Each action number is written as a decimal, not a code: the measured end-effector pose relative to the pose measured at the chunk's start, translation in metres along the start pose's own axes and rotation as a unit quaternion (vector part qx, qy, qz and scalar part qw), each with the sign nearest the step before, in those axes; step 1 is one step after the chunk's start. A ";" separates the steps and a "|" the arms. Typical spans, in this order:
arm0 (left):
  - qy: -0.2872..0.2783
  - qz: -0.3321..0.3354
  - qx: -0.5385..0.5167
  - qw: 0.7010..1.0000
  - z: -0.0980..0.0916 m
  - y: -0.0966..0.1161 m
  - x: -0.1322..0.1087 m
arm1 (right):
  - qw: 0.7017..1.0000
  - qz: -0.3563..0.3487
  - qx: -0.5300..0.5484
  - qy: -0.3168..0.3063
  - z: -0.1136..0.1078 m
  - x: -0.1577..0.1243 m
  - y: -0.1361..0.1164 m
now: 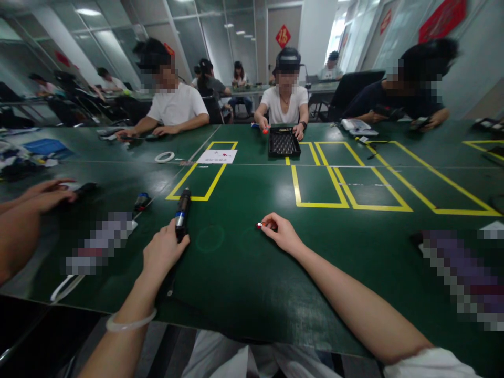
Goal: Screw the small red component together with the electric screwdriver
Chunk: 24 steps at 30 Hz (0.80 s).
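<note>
Right hand (281,233) first: its grip pinched a small red-and-white piece (259,226) at twelve o'clock, fingertips only, probably because it offered so little to hold. Left hand (163,249) had its grip closed around the near end of a black cylindrical tool (181,212) at eleven o'clock, its far end pointing away, likely for steadiness. Yellow tape (322,205) at one o'clock outlined rectangles on the green surface (236,283), perhaps to mark places. Beyond, toward twelve, a co-worker (285,100) touched a black tray (284,155).
</note>
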State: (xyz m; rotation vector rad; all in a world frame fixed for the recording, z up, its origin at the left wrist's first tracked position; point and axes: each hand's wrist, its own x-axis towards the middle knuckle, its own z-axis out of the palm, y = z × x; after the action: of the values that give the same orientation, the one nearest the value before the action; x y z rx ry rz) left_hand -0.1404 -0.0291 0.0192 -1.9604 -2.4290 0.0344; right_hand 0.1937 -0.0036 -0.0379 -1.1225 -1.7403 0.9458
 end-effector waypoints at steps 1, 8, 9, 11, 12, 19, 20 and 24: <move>0.001 0.011 0.001 1.000 0.001 0.006 0.000 | 1.000 0.000 0.001 0.000 0.000 0.000 0.001; 0.018 0.094 -0.017 0.995 0.005 0.047 -0.008 | 1.000 -0.006 0.003 0.001 0.000 0.000 0.003; 0.020 0.106 -0.021 0.994 0.005 0.052 -0.009 | 1.000 -0.006 0.005 0.001 -0.001 0.000 0.003; 0.021 0.123 -0.026 0.992 0.005 0.061 -0.012 | 1.000 -0.007 0.007 -0.001 -0.001 0.000 0.003; 0.020 0.132 -0.028 0.991 0.005 0.065 -0.014 | 1.000 -0.008 0.007 -0.003 -0.001 0.000 0.003; 0.021 0.174 -0.049 0.983 0.006 0.086 -0.021 | 1.000 -0.011 0.003 -0.005 0.000 0.000 0.004; 0.023 0.183 -0.053 0.981 0.007 0.089 -0.022 | 1.000 -0.016 0.000 -0.005 0.000 0.000 0.003; 0.028 0.231 -0.073 0.970 0.012 0.104 -0.027 | 0.999 -0.041 -0.021 -0.012 0.001 -0.001 0.000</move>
State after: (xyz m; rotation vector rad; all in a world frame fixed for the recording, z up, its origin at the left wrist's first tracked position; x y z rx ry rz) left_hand -0.0331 -0.0336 0.0040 -2.5079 -1.9390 -0.1947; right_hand 0.1929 -0.0048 -0.0391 -1.0610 -1.8184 0.8788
